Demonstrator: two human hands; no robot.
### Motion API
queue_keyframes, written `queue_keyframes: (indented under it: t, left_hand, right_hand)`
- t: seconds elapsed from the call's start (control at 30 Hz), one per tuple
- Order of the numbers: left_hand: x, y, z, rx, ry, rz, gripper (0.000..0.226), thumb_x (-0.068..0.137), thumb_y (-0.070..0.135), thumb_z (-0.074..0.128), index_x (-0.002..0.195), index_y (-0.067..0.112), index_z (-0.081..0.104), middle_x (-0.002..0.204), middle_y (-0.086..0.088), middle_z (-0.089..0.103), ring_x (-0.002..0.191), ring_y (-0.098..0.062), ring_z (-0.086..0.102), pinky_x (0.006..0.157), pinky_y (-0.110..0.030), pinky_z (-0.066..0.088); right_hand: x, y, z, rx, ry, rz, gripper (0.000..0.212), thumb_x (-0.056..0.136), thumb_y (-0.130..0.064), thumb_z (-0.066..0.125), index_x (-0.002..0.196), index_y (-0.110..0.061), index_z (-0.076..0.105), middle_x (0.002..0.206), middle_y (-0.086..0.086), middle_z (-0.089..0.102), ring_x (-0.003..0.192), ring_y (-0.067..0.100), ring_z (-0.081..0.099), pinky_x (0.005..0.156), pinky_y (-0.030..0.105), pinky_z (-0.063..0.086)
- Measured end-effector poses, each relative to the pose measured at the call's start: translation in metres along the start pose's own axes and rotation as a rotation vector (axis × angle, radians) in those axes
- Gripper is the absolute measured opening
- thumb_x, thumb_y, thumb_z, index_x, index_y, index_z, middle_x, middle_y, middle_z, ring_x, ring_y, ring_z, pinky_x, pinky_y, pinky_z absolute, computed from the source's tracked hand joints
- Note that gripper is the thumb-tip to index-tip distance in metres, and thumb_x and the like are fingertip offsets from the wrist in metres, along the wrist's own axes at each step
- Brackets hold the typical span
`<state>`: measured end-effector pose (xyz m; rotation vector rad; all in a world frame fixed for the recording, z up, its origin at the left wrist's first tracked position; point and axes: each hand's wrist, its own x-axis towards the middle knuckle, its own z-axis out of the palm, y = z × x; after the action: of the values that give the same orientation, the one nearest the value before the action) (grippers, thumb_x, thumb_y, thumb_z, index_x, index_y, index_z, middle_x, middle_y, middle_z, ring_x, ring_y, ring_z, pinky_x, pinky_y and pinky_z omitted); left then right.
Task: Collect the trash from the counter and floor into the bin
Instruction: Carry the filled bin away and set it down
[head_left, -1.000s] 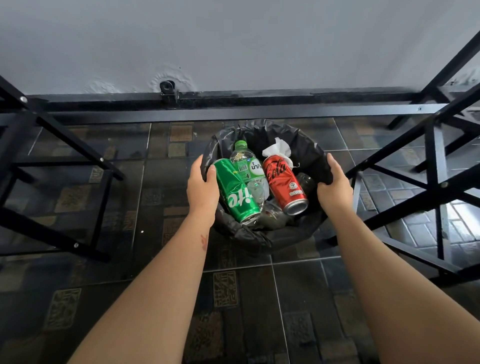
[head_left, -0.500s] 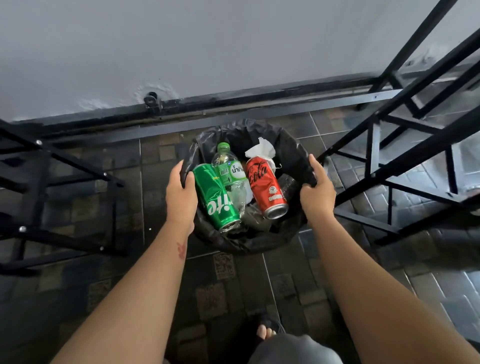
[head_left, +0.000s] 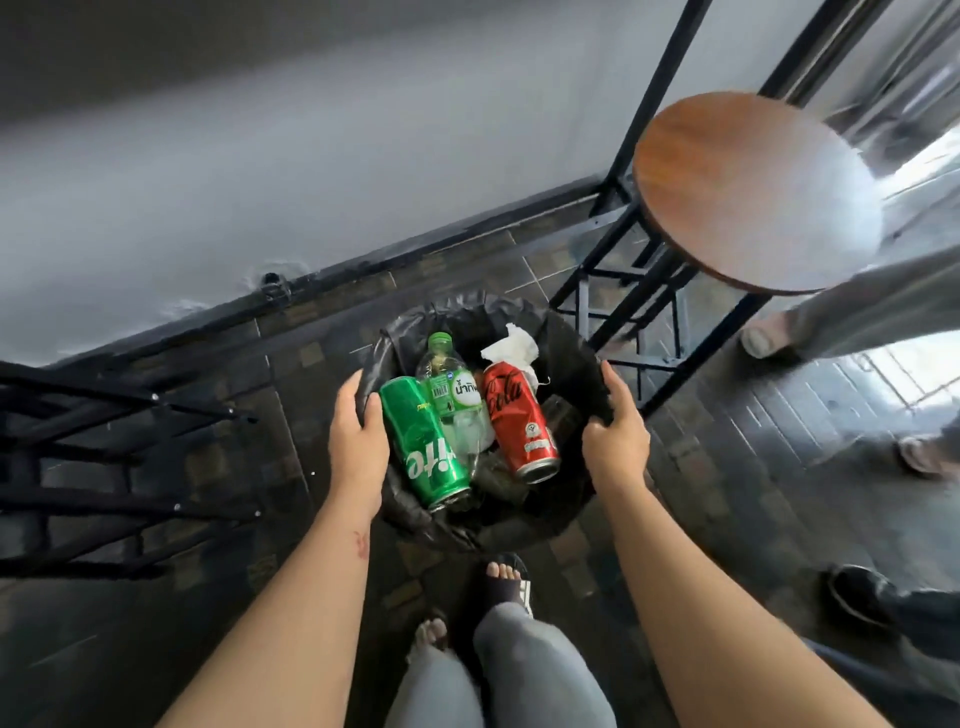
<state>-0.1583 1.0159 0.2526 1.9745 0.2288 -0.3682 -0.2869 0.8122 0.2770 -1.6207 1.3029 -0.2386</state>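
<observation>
Both hands grip the round bin lined with a black plastic bag (head_left: 566, 338) — left hand (head_left: 358, 441) closed on its left rim, right hand (head_left: 615, 436) on the right. Inside lie a green soda can (head_left: 423, 447), a clear green-capped bottle (head_left: 452, 395), a red cola can (head_left: 519, 421) and white crumpled tissue (head_left: 511, 345) — above dark tiled floor (head_left: 779, 467).

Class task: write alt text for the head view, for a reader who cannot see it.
Both hands, left hand and right hand, grip the rim of a black-lined bin. Inside lie a green can, a bottle, a red can and a tissue.
</observation>
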Motion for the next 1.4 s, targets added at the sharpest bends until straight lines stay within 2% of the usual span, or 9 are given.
queue_keyframes:
  t: [0.07,0.17,0.23,0.4,0.57,0.7,1.1,1.27,1.4]
  left_hand:
    - [-0.024,0.028,-0.005,0.024,-0.034,0.024,0.043,0.105,0.024,0.043,0.148,0.025,0.042,0.151,-0.002,0.046,0.137,-0.020,0.042,0.102,-0.024,0.030]
    - [-0.053,0.065,-0.009,0.067,-0.106,0.048,0.043,0.105,0.025,0.042,0.148,0.027,0.041,0.151,-0.001,0.044,0.137,-0.021,0.041,0.104,-0.029,0.032]
    - [-0.073,0.087,-0.006,0.092,-0.165,0.085,0.043,0.105,0.024,0.041,0.148,0.026,0.041,0.152,-0.001,0.043,0.139,-0.021,0.040,0.106,-0.030,0.032]
    - [-0.127,0.127,0.014,0.135,-0.277,0.151,0.043,0.105,0.020,0.042,0.148,0.022,0.040,0.153,-0.001,0.042,0.139,-0.020,0.039,0.104,-0.025,0.029]
    - [-0.183,0.156,0.066,0.153,-0.389,0.172,0.042,0.105,0.021,0.041,0.146,0.025,0.042,0.151,0.001,0.043,0.137,-0.018,0.041,0.108,-0.033,0.033]
    - [-0.229,0.171,0.128,0.190,-0.451,0.203,0.041,0.104,0.022,0.042,0.145,0.028,0.043,0.149,0.001,0.047,0.135,-0.021,0.044,0.111,-0.039,0.036]
    - [-0.347,0.239,0.355,0.142,-0.544,0.229,0.042,0.103,0.019,0.044,0.145,0.022,0.044,0.148,-0.001,0.048,0.135,-0.019,0.043,0.111,-0.034,0.034]
    - [-0.353,0.284,0.439,0.077,-0.586,0.196,0.044,0.103,0.016,0.044,0.147,0.019,0.042,0.150,-0.001,0.044,0.137,-0.018,0.041,0.113,-0.034,0.034]
    - [-0.333,0.320,0.514,0.054,-0.589,0.197,0.044,0.103,0.015,0.044,0.146,0.016,0.042,0.149,-0.005,0.046,0.136,-0.020,0.042,0.113,-0.034,0.034]
  right_hand:
    - [-0.021,-0.010,-0.028,0.018,0.036,0.008,0.082,0.084,0.011,0.042,0.139,-0.049,0.045,0.136,-0.004,0.059,0.098,0.015,0.065,0.076,0.030,0.056]
    - [-0.050,-0.022,-0.070,0.037,0.097,0.049,0.081,0.082,0.013,0.041,0.141,-0.042,0.047,0.135,-0.005,0.059,0.101,0.009,0.057,0.067,0.002,0.042]
    - [-0.067,-0.028,-0.098,0.057,0.141,0.083,0.079,0.082,0.012,0.040,0.141,-0.039,0.048,0.134,-0.005,0.060,0.101,0.005,0.052,0.063,-0.004,0.035]
    - [-0.098,-0.021,-0.167,0.096,0.237,0.149,0.077,0.084,0.011,0.039,0.141,-0.041,0.048,0.134,-0.003,0.060,0.121,0.017,0.054,0.090,0.018,0.037]
    - [-0.104,0.002,-0.242,0.122,0.332,0.219,0.077,0.084,0.009,0.039,0.141,-0.042,0.047,0.134,-0.004,0.060,0.109,0.013,0.053,0.084,0.019,0.036]
    - [-0.088,0.032,-0.311,0.133,0.391,0.264,0.078,0.082,0.008,0.039,0.140,-0.043,0.048,0.133,-0.002,0.061,0.118,0.022,0.055,0.090,0.022,0.038]
    - [0.030,0.078,-0.537,0.117,0.479,0.249,0.078,0.079,0.007,0.039,0.139,-0.042,0.050,0.130,-0.003,0.063,0.116,0.023,0.057,0.103,0.032,0.043]
    - [0.107,0.073,-0.601,0.119,0.456,0.221,0.077,0.080,0.006,0.040,0.140,-0.042,0.049,0.129,-0.003,0.063,0.102,0.014,0.054,0.091,0.027,0.044]
    - [0.187,0.062,-0.633,0.125,0.447,0.207,0.074,0.080,0.005,0.043,0.139,-0.039,0.050,0.132,-0.004,0.062,0.106,0.016,0.056,0.087,0.024,0.040]
